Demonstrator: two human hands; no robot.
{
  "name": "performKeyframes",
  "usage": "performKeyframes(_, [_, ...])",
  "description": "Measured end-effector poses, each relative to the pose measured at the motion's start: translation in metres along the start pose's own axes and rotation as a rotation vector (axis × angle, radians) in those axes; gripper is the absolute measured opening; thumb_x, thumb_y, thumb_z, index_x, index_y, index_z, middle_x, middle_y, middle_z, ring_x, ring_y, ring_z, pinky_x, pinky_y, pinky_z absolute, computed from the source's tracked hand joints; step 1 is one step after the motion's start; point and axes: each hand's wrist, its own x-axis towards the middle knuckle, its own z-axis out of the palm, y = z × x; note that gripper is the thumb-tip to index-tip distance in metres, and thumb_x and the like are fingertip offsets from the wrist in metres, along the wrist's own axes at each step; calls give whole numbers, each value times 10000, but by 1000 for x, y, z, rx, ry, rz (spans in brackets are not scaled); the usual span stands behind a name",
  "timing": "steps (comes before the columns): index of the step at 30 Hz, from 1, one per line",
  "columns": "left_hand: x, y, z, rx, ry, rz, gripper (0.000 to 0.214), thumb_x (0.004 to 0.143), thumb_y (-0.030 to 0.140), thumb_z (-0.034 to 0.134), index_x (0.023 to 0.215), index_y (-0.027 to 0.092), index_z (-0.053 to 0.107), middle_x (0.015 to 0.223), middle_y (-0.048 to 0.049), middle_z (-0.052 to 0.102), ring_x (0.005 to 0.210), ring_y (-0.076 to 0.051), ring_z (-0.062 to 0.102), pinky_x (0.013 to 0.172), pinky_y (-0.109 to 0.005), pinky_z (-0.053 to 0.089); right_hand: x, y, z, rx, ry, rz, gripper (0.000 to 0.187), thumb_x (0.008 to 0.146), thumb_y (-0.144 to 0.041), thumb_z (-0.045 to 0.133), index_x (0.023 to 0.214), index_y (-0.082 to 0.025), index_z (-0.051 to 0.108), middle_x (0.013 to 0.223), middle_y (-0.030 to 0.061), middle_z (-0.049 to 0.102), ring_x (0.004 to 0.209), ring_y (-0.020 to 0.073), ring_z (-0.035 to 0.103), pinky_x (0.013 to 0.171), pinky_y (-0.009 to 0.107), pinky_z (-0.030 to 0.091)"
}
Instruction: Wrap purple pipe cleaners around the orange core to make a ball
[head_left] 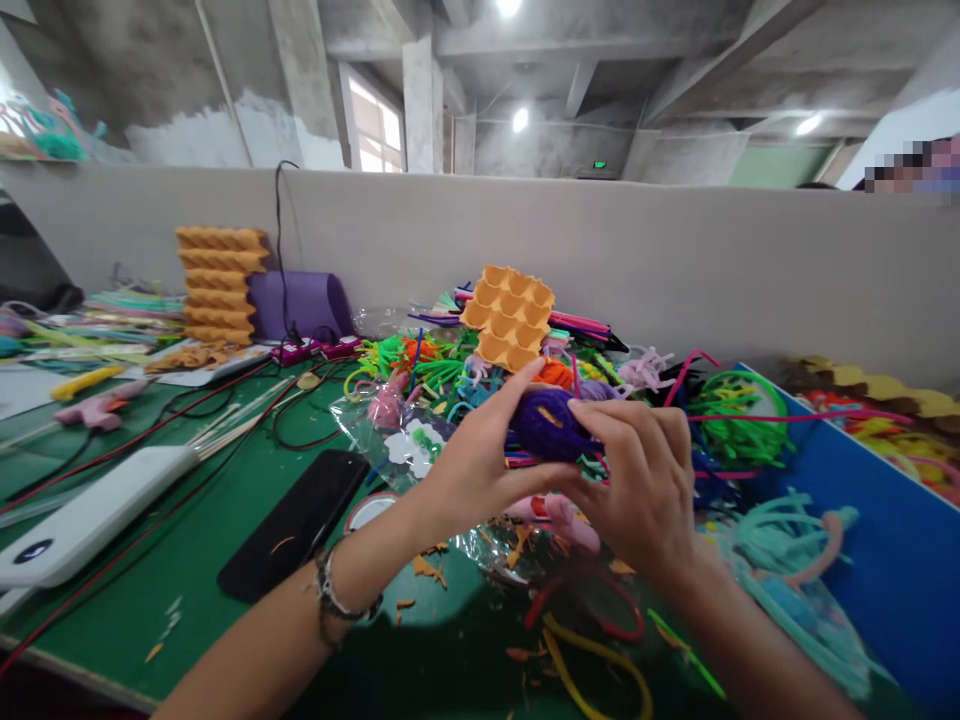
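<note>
Over the table's middle I hold an oval, dark purple piece wound from pipe cleaners, with a small orange slit in its centre. My left hand grips it from the left, thumb below and fingers above. On its right side, the bent fingers of my right hand pinch the edge. Just behind it stands an orange egg-crate foam piece on a heap of coloured pipe cleaners. Under my hands lies a pink glue gun, partly hidden by the right hand.
A black phone and a white, rounded device lie on the green tabletop. Another pink glue gun rests at the left among cables. A blue panel stands at the right. A grey partition runs along the back.
</note>
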Motion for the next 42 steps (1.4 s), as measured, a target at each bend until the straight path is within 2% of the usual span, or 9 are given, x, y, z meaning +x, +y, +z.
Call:
performKeyframes(6, [3, -8, 1, -170, 147, -48, 601, 718, 259, 700, 1203, 231, 346, 1002, -44, 626, 911, -196, 623, 814, -333, 516, 1, -5, 2, 62, 48, 2, 315, 796, -188, 602, 1073, -131, 462, 860, 99, 608, 796, 208, 551, 668, 340, 430])
performKeyframes(9, [4, -13, -1, -195, 178, -40, 478, 742, 229, 673, 1091, 240, 346, 908, -4, 598, 800, -141, 616, 719, -272, 516, 0, -9, 4, 119, 69, 3, 322, 785, -125, 582, 1081, -145, 456, 869, 88, 582, 820, 204, 540, 683, 340, 442])
performKeyframes(12, [3, -17, 0, -87, 242, 51, 367, 758, 231, 655, 1000, 245, 379, 905, 15, 528, 758, -110, 576, 670, -244, 493, -1, -11, 6, 163, 68, 21, 307, 787, -72, 541, 1073, -152, 466, 873, 81, 576, 822, 198, 530, 688, 342, 446])
performKeyframes(19, [3, -18, 1, 54, 275, 211, 261, 813, 269, 599, 972, 243, 394, 921, 10, 527, 789, -110, 564, 711, -250, 494, 1, -13, 2, 244, 64, 41, 256, 783, -39, 534, 1020, -126, 494, 822, 64, 577, 758, 170, 516, 664, 316, 445])
performKeyframes(29, [3, -12, -4, 93, 260, 260, 231, 821, 292, 592, 952, 234, 411, 882, 7, 520, 814, -124, 575, 734, -261, 492, -3, -20, -2, 336, 49, 15, 204, 784, -17, 519, 956, -122, 493, 752, 27, 548, 694, 137, 480, 607, 290, 416])
performKeyframes(32, [3, -11, -4, 26, 258, 232, 241, 804, 303, 616, 924, 239, 417, 871, 19, 511, 817, -119, 563, 748, -259, 478, -2, -19, -1, 351, 68, 25, 250, 769, -10, 522, 979, -135, 471, 766, 24, 537, 693, 136, 485, 596, 287, 430])
performKeyframes(35, [3, -10, -3, -151, 249, 140, 286, 768, 350, 654, 891, 250, 416, 844, 39, 488, 753, -94, 532, 686, -225, 465, -2, -18, 2, 407, 95, 104, 335, 762, -61, 537, 1062, -171, 436, 832, 35, 522, 724, 153, 505, 580, 296, 466])
performKeyframes(39, [3, -5, -1, -455, 158, -17, 357, 742, 409, 666, 855, 259, 363, 735, 62, 464, 605, -71, 493, 542, -186, 450, -2, -16, 4, 484, 114, 173, 450, 746, -110, 569, 1151, -215, 405, 935, 63, 493, 836, 196, 526, 621, 337, 511])
performKeyframes(42, [4, -1, 1, -582, 110, -88, 414, 725, 441, 670, 834, 258, 315, 709, 60, 488, 571, -75, 525, 523, -196, 480, -1, -17, 2, 448, 109, 178, 517, 733, -108, 601, 1191, -228, 394, 971, 75, 473, 892, 216, 512, 669, 362, 518])
